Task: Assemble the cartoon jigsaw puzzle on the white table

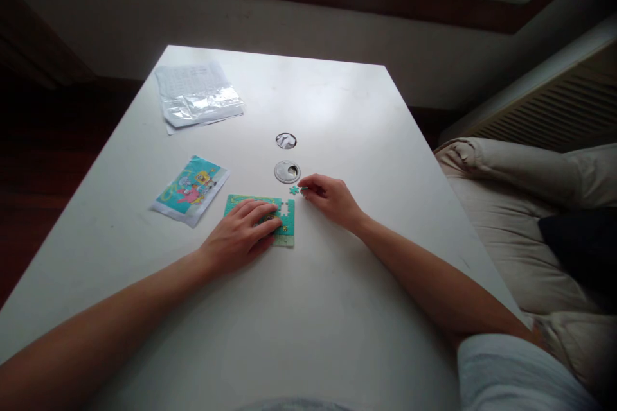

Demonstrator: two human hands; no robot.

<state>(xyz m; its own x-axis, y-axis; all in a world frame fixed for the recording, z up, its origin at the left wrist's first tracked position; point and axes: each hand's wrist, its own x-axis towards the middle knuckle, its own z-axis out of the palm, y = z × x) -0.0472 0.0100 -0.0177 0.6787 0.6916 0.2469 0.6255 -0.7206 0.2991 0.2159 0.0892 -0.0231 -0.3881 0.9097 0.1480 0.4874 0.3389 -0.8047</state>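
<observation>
A teal cartoon jigsaw puzzle lies on the white table, with a gap showing white near its upper right. My left hand rests palm down over the puzzle's left and middle, fingers stretched out, hiding much of the picture. Just beyond the puzzle's upper right corner, my right hand pinches a small teal puzzle piece, mostly hidden by the fingertips. Beside those fingertips, a loose teal puzzle piece lies on the table.
Left of the puzzle lies a cartoon picture sheet. Papers in a clear plastic sleeve lie at the table's far left. A round hole and a grey round cap sit mid-table. A beige sofa stands at right.
</observation>
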